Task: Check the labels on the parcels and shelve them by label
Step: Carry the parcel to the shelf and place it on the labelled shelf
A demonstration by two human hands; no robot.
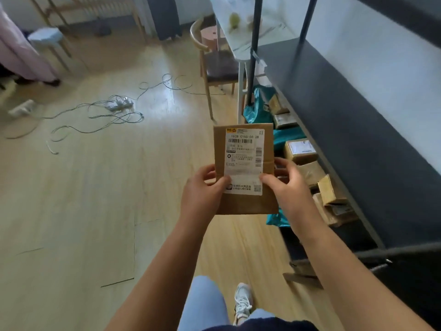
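Parcel point(245, 168) stood upright, long axis vertical, label point(244, 161) facing camera; left hand point(202, 189) and right hand point(286, 185) pinched its lower edges; shelf point(334, 130) lay to right, right hand nearer.

A lived-in home room pressed into service for sorting mail — pale wood-look floor point(95, 199), a wooden chair point(214, 68) with a dark seat pushed up to a white bench point(241, 44), a small pale stool point(46, 37), and pink fabric point(21, 51) hanging at the left edge. Loose cables point(114, 111) sprawl across the floor. Along the right wall stands a dark metal shelf point(346, 111) — cardboard parcels point(310, 168) crowd its lowest level beside teal bags point(259, 108).
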